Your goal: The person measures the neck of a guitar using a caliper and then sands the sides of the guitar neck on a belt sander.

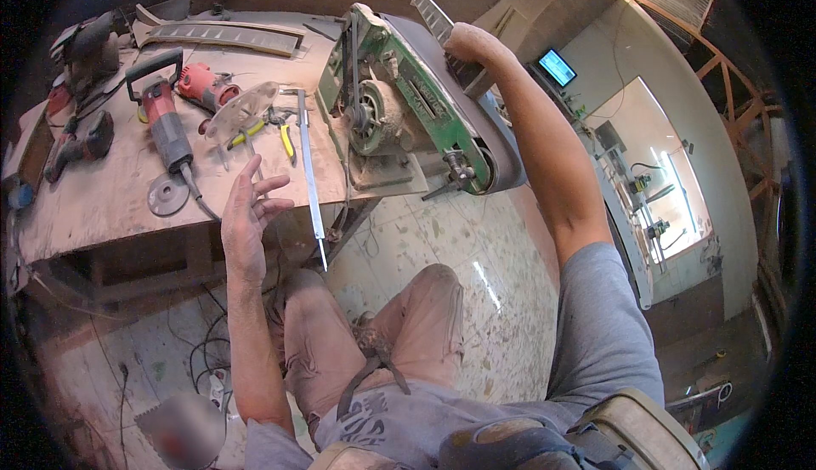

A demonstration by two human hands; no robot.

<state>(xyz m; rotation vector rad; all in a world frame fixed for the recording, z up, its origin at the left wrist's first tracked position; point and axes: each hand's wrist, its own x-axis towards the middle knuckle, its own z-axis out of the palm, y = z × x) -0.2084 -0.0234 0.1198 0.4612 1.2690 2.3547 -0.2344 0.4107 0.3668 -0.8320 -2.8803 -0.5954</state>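
Observation:
My right hand reaches across a green belt sander and is closed around a pale L-shaped strip with slots. The strip stands up past the far side of the grey sanding belt; I cannot tell whether it touches the belt. My left hand hovers at the bench's front edge, fingers spread, holding nothing. Closest to it are yellow-handled pliers and a long metal caliper whose end overhangs the edge.
The dusty wooden bench carries a red-grey angle grinder, a second red power tool, a grinding disc, a cordless drill and a slotted wooden frame. Cables lie on the floor. A lit screen stands to the right.

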